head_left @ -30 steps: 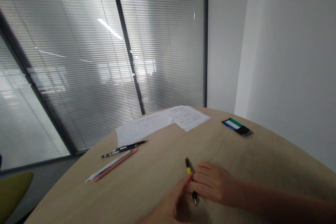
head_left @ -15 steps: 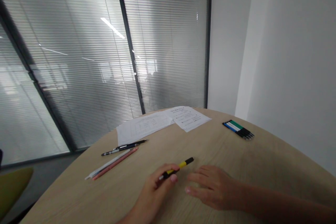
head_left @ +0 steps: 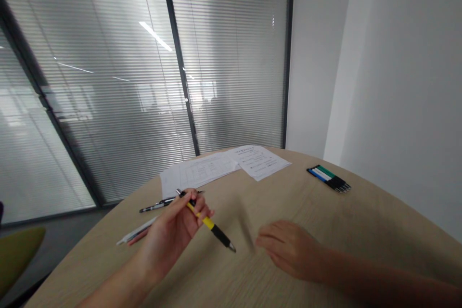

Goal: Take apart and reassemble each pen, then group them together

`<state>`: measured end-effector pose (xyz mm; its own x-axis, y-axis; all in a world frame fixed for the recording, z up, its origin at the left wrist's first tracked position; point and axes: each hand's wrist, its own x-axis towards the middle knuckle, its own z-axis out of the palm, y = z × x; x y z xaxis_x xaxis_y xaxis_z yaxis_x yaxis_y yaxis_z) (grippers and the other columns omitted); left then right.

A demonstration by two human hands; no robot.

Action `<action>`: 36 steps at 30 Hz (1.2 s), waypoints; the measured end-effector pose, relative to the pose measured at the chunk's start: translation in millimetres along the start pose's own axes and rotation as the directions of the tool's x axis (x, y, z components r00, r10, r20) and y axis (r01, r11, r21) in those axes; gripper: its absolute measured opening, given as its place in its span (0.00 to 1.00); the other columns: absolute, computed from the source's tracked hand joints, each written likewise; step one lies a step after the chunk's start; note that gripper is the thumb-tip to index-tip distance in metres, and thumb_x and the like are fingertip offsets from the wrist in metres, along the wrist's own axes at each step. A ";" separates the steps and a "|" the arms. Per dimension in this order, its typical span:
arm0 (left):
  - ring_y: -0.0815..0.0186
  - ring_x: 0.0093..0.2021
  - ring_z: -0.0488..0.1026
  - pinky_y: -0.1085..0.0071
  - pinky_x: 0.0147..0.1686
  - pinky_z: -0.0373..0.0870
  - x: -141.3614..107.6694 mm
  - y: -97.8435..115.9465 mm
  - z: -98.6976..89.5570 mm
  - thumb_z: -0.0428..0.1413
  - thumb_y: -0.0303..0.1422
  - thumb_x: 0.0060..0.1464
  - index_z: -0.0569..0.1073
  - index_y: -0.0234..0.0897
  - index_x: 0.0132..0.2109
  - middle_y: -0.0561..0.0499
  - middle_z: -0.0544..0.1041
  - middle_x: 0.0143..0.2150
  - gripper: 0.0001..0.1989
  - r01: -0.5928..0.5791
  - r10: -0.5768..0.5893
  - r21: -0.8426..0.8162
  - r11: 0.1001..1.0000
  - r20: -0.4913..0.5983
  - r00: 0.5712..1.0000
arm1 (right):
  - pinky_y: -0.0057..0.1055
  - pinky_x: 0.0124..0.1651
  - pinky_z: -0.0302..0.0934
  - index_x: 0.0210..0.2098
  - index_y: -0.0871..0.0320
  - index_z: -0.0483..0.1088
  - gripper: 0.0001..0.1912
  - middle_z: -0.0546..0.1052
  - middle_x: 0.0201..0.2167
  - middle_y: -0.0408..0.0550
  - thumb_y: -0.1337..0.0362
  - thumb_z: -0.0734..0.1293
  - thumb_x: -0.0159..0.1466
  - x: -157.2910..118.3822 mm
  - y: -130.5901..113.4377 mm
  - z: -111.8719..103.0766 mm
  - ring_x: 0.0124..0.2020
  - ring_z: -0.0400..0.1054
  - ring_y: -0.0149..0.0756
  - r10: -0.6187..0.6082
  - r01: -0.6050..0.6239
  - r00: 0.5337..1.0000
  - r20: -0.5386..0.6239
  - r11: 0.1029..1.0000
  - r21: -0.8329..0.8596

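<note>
My left hand (head_left: 171,226) is raised over the table and closed on a yellow pen (head_left: 208,223) with a black grip. The pen slants down to the right, its metal tip free and its clip end among my fingers. Beside it, my right hand (head_left: 292,250) rests low over the wood, fingers curled together, with nothing visible in them. A blurred dark streak, perhaps a shadow, lies between the two hands. Behind my left wrist are a pink pen (head_left: 139,237) and a white pen (head_left: 136,232), both partly hidden. Dark pens (head_left: 153,208) lie just beyond, also partly covered.
On the round wooden table (head_left: 288,197), several blue, white, green and black pens (head_left: 328,178) lie side by side at the right. Printed sheets (head_left: 263,163) lie at the far edge, before a glass partition with blinds. A yellow-green chair (head_left: 21,255) stands at the left.
My left hand has moved left and up, and the yellow pen has swung round so its tip now points down to the right. My right hand's fingers have drawn closer together.
</note>
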<state>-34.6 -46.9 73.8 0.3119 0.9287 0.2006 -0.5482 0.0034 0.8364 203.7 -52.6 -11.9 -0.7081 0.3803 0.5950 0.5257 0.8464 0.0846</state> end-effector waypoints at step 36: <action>0.77 0.11 0.36 0.81 0.08 0.50 12.7 8.6 -28.0 0.46 0.30 0.48 0.46 0.39 0.17 0.63 0.40 0.12 0.18 0.093 -0.087 -0.212 0.973 0.041 0.995 | 0.33 0.44 0.57 0.39 0.58 0.67 0.13 0.72 0.36 0.49 0.72 0.57 0.57 -1.8 8.2 6.9 0.39 0.62 0.35 0.218 -0.247 0.953 0.209 0.961 0.125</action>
<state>-57.0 -24.8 69.3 0.3899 0.9089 0.1483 -0.6685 0.1686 0.7243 206.1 -43.8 -17.8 -0.6592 0.6249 0.4184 0.6212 0.7660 -0.1654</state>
